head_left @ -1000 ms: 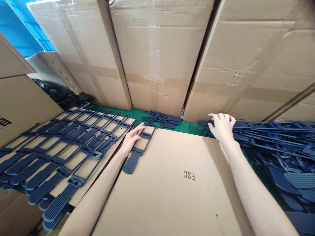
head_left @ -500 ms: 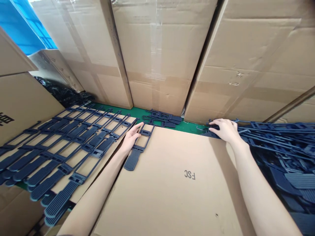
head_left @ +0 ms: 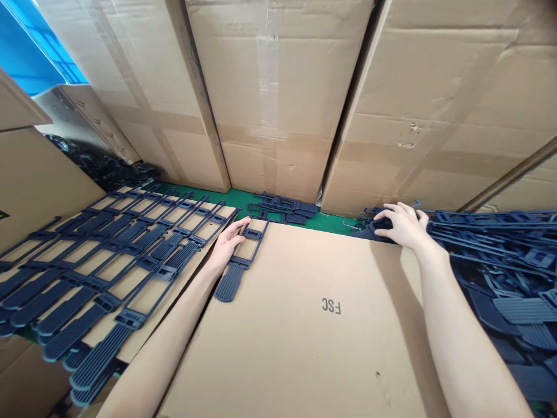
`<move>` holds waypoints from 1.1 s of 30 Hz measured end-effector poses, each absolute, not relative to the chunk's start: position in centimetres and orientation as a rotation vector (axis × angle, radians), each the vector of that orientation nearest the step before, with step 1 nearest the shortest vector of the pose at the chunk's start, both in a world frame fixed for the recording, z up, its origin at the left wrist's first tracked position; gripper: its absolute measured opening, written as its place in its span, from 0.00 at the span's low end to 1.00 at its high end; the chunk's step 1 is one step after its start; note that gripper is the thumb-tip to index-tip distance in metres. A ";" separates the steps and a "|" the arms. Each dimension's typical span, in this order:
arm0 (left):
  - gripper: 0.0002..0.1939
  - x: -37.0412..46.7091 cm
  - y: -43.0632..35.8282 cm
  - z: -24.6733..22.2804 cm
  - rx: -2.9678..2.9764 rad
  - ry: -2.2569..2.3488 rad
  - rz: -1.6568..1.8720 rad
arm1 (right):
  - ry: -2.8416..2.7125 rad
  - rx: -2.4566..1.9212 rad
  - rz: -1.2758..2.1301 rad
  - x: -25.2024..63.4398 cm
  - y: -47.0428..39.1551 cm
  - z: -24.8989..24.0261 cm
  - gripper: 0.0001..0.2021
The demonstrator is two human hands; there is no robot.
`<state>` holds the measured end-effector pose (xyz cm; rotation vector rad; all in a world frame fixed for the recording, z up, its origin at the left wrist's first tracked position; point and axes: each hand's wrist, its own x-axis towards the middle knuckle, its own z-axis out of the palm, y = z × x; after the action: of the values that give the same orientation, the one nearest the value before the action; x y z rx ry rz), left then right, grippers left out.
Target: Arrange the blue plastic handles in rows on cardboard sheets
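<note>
My left hand point(head_left: 226, 247) is at the left edge of a dark blue plastic part point(head_left: 247, 264), its thumb and fingers closed on the part's open frame. This part has a ribbed paddle end and lies flat on a cardboard box point(head_left: 300, 342) marked FSC. Beyond the box's far right corner, my right hand point(head_left: 404, 226) has its thumb and index finger around a dark plastic piece point(head_left: 368, 227), with the other fingers raised and spread. The palm hides much of that piece. A tangled heap of similar parts point(head_left: 505, 249) lies right beside this hand.
Rows of the same parts point(head_left: 117, 273) overlap on another box at left. A small stack of parts point(head_left: 285, 208) lies on the green surface point(head_left: 243, 198) behind. Tall taped cartons point(head_left: 278, 104) stand along the back. Black plastic film point(head_left: 100, 162) is at far left.
My right hand has shifted slightly right, its fingers more raised and spread. My left hand stays at the part on the box. The whole view has moved a little.
</note>
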<state>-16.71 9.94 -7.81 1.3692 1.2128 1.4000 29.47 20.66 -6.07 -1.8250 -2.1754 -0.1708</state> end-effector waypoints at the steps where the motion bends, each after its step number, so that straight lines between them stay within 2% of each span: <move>1: 0.26 -16.7 9.9 -7.8 1.366 1.219 1.398 | -2.150 -1.789 -0.207 29.4 20.5 -5.9 0.11; 4: 0.26 -16.6 9.9 -7.6 1.346 1.229 1.395 | -2.091 -1.653 -0.252 29.1 20.0 -5.0 0.05; 10: 0.24 -16.4 9.8 -7.0 1.367 1.284 1.344 | -1.999 -1.392 -0.271 27.5 17.9 0.1 0.07; 16: 0.29 -16.4 9.8 -7.2 1.366 1.281 1.287 | -2.371 -0.892 0.090 21.0 13.1 5.7 0.10; 19: 0.29 -16.5 9.7 -7.4 1.376 1.259 1.277 | -2.696 -0.658 0.211 16.0 10.2 5.7 0.16; 23: 0.30 -16.5 9.7 -7.6 1.354 1.233 1.284 | -2.731 -0.513 0.276 12.0 8.0 4.2 0.21; 28: 0.29 -16.3 9.6 -7.4 1.382 1.272 1.287 | -2.730 -0.660 0.230 12.2 8.2 3.4 0.19; 33: 0.28 -16.4 9.7 -7.4 1.426 1.295 1.288 | -2.779 -0.607 0.288 10.5 7.9 1.5 0.16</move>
<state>-16.35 9.65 -7.41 1.4262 1.2946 1.2876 10.49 7.94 1.51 -0.6074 -2.7795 0.2882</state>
